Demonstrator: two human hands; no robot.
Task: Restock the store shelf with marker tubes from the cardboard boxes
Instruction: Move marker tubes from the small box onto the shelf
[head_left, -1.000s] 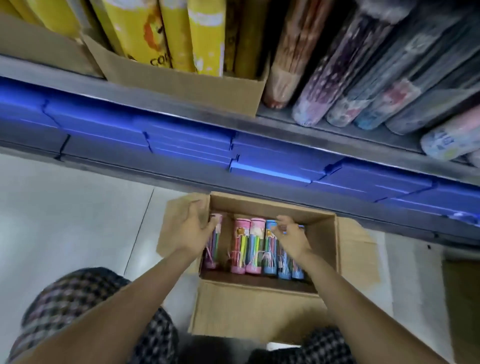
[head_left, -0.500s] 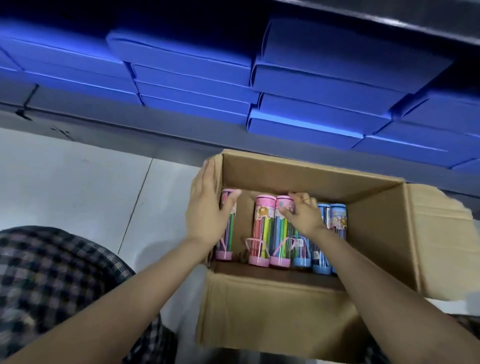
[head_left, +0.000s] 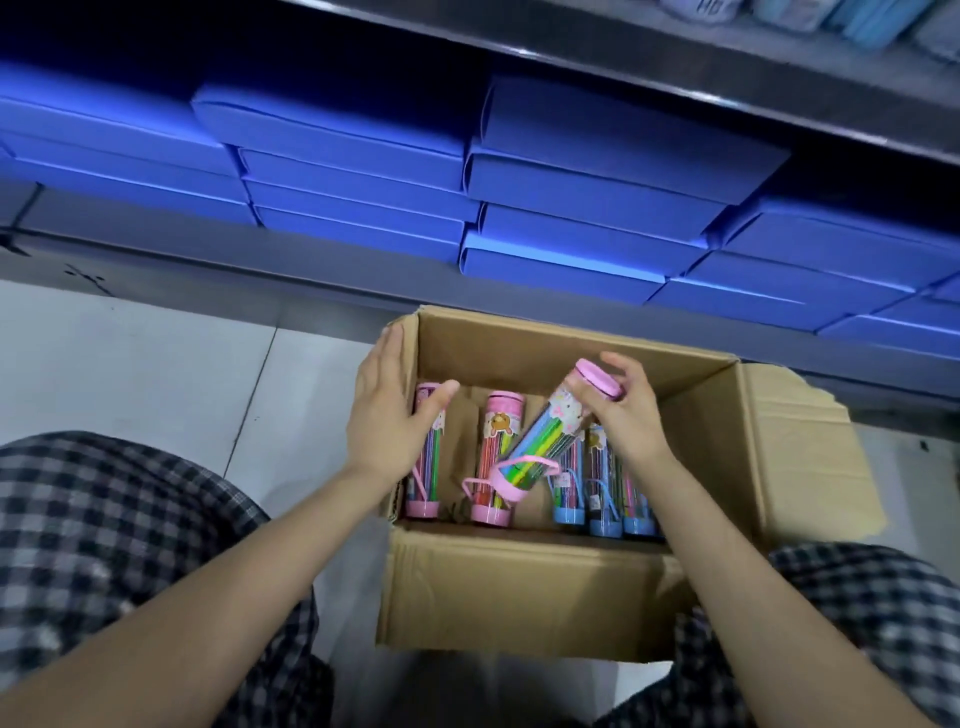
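An open cardboard box stands on the floor between my knees. Inside lie several clear marker tubes with pink or blue caps. My right hand grips a pink-capped tube near its top and holds it tilted above the others. My left hand rests over the box's left wall, thumb touching the leftmost pink tube, fingers spread. Another pink tube lies beside it, and blue-capped tubes lie under my right wrist.
Stacks of flat blue boxes fill the bottom shelf just behind the cardboard box. A grey shelf edge runs above them. White floor tiles lie to the left. My checked trouser legs flank the box.
My right hand has lifted one pink-capped tube out of the row and tilted it. The camera has tipped down and closer to the box. My left hand stays at the left wall.
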